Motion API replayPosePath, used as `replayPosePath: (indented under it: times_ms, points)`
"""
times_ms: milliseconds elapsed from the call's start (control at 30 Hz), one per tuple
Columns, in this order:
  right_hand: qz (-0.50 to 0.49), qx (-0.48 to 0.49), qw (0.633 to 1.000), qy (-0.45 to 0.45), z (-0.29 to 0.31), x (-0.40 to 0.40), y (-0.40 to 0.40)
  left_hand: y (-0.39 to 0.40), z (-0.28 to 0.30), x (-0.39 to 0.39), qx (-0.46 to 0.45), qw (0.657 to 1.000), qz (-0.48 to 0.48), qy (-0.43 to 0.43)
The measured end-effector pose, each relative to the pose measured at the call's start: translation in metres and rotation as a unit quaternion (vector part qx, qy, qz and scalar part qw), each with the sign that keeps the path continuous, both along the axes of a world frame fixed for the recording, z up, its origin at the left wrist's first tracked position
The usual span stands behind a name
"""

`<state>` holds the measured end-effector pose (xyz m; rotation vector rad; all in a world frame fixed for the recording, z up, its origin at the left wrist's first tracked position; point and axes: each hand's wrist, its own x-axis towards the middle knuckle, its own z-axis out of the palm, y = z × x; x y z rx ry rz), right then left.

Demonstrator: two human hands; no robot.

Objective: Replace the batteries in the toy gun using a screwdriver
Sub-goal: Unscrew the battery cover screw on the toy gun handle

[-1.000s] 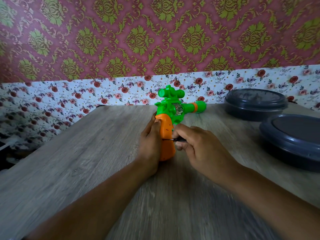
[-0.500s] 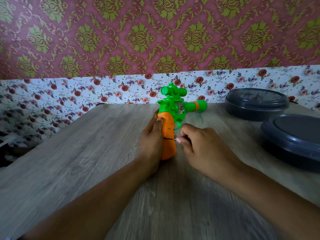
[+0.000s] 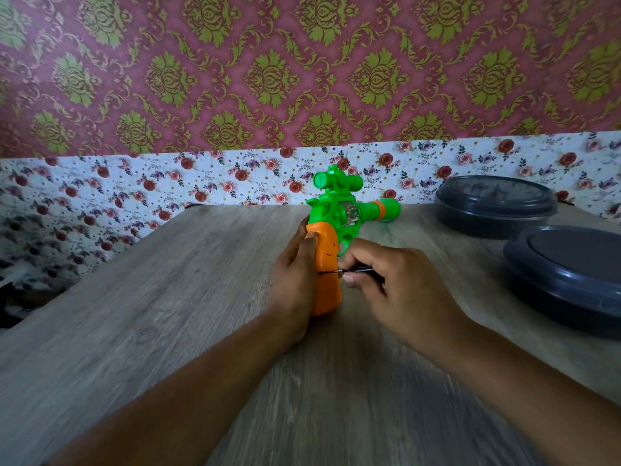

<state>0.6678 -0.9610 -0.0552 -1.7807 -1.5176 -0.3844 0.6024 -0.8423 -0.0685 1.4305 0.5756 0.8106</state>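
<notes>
Orange and green plastic make up the toy gun [image 3: 331,227], which stands on the wood-grain tabletop [image 3: 161,297] with the bottom of its orange grip [image 3: 326,274] down and its green barrel [image 3: 381,210] pointing away to the right. A green scope [image 3: 336,179] sits on top of the body.

The left hand [image 3: 294,280] wraps round the left side of the grip; its thumb lies up along the orange plastic near the top, and the heel of the hand rests on the tabletop. The right hand [image 3: 400,287] is just right of the grip, its fingers [image 3: 361,255] curled and pinching a thin screwdriver [image 3: 349,271]. The dark metal shaft lies nearly level, its tip touching the right face of the grip about halfway up. Most of the handle is hidden inside the hand.

Two dark grey round lidded containers stand at the right: one [image 3: 494,205] far back near the wall, the other [image 3: 571,277] nearer and cut off by the frame edge. Both are well apart from the gun. Floral wallpaper [image 3: 134,193] runs behind the tabletop, with red and gold damask wallpaper [image 3: 268,79] above it.
</notes>
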Motion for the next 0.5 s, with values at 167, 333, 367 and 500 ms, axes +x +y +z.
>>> replayPosePath:
  times_ms: [167,333,367,500]
  points:
    - [0.028,0.001,0.998,0.053,-0.0035,-0.0059,0.002,0.0009,0.0006,0.0015,-0.003,1.0,0.013,0.007]
    - [-0.103,-0.065,0.991,-0.054,-0.0017,-0.0074,0.0008,-0.0004,0.0012,0.0025,-0.007,1.0,0.009,0.003]
    - [-0.112,-0.08,0.989,-0.046,-0.0015,-0.0074,0.0009,-0.0002,0.0005,0.0029,-0.006,1.0,0.008,0.002]
    - [-0.092,-0.038,0.994,0.033,0.0002,-0.0082,0.0019,0.0009,0.0004,0.0028,-0.008,1.0,0.0,-0.004]
